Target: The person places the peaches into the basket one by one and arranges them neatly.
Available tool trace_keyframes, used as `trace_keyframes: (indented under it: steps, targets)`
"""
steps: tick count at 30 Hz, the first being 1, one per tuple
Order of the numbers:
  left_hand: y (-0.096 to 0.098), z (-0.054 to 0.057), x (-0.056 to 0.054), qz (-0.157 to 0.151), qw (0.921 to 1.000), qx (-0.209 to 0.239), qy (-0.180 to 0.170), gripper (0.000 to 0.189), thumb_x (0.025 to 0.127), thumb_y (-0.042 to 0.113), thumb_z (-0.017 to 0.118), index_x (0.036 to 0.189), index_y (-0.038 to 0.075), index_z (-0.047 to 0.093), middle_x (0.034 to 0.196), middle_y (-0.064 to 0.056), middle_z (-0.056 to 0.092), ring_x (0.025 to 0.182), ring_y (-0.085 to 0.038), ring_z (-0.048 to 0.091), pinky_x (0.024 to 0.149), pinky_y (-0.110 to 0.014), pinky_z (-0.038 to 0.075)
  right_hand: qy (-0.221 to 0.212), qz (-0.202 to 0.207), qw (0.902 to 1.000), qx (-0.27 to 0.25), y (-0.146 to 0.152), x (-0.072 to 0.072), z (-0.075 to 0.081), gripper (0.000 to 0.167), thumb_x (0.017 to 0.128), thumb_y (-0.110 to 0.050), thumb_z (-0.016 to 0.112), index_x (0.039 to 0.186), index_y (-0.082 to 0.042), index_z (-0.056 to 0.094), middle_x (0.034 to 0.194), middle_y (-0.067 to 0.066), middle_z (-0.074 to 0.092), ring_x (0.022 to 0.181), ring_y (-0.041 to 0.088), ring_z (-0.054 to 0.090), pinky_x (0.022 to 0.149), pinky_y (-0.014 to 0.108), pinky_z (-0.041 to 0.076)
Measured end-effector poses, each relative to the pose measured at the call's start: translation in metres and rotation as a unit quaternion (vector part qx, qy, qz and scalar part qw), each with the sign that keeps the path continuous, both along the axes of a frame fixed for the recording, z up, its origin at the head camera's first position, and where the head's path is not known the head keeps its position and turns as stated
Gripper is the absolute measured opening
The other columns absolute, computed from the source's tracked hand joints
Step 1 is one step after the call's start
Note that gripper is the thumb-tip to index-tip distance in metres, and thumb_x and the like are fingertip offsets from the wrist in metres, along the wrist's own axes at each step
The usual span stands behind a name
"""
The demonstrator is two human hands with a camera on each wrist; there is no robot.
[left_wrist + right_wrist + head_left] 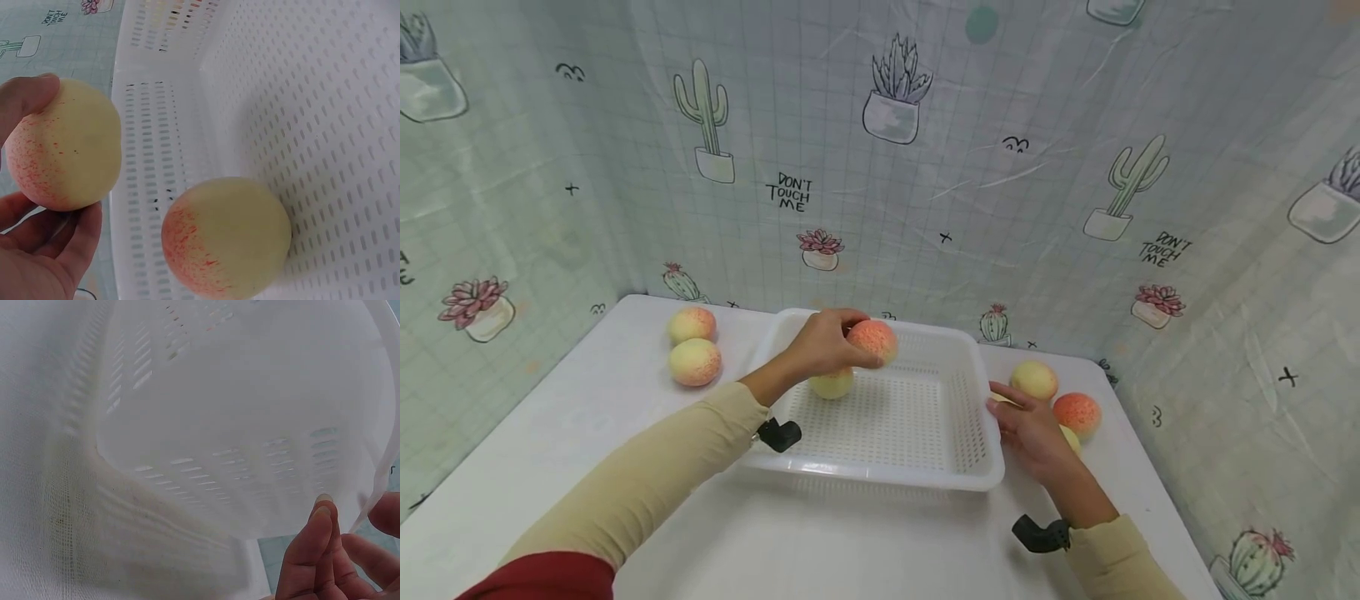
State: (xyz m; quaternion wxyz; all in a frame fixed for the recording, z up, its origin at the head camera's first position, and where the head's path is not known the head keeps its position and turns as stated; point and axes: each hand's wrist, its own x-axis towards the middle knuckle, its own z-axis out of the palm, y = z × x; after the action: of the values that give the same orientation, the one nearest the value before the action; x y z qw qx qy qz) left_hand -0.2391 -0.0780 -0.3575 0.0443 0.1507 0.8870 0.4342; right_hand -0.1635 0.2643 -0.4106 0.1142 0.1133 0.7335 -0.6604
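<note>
My left hand (829,343) grips a yellow peach with a red-speckled blush (874,342), thumb on one side and fingers beneath, over the left part of a white perforated plastic basket (917,477). Another peach (228,237) lies on the basket floor just below that hand; in the head view the hand partly covers it. At the basket's right side, my right hand (1033,433) pinches the rim. The right wrist view shows its fingers (306,556) below the rim, against the outer wall.
Two peaches, a farther one (692,324) and a nearer one (694,362), lie on the white table (587,417) left of the basket. Several more, among them a yellow one (1034,379) and a red one (1077,415), lie at its right. A printed curtain (850,167) surrounds the table's back and sides.
</note>
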Motion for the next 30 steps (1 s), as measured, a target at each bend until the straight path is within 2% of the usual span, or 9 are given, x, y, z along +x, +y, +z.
trace_keyframes:
  steps: [12,22,30]
  targets:
    - [0.007,-0.005,-0.009,-0.005,0.9999,-0.014,-0.007,0.079,0.074,0.034,0.093,0.142,0.007,0.062,0.13,-0.01,0.072,0.115,-0.025,0.067,0.099,-0.042,0.057,-0.002,0.0,1.0,0.002,0.0,-0.001,0.0,0.057,0.104,-0.029,0.065,0.157,-0.018,0.047,0.137,-0.001,0.069,0.108,0.012,0.072,0.092,0.026,0.059]
    - [0.011,-0.012,-0.019,-0.016,0.9995,-0.028,0.002,0.073,0.074,0.034,0.093,0.136,0.006,0.066,0.125,-0.009,0.073,0.111,-0.023,0.067,0.095,-0.039,0.057,-0.004,0.001,1.0,-0.002,0.003,-0.005,0.0,0.057,0.104,-0.029,0.064,0.157,-0.017,0.047,0.126,-0.008,0.073,0.105,0.011,0.071,0.091,0.025,0.059]
    - [0.016,-0.017,-0.023,-0.018,0.9994,-0.03,0.007,0.07,0.076,0.033,0.092,0.133,0.004,0.066,0.122,-0.01,0.073,0.106,-0.023,0.066,0.091,-0.037,0.057,-0.001,0.009,0.9999,-0.011,0.003,-0.005,0.001,0.06,0.103,-0.032,0.067,0.157,-0.018,0.047,0.136,-0.003,0.07,0.108,0.012,0.072,0.093,0.025,0.059]
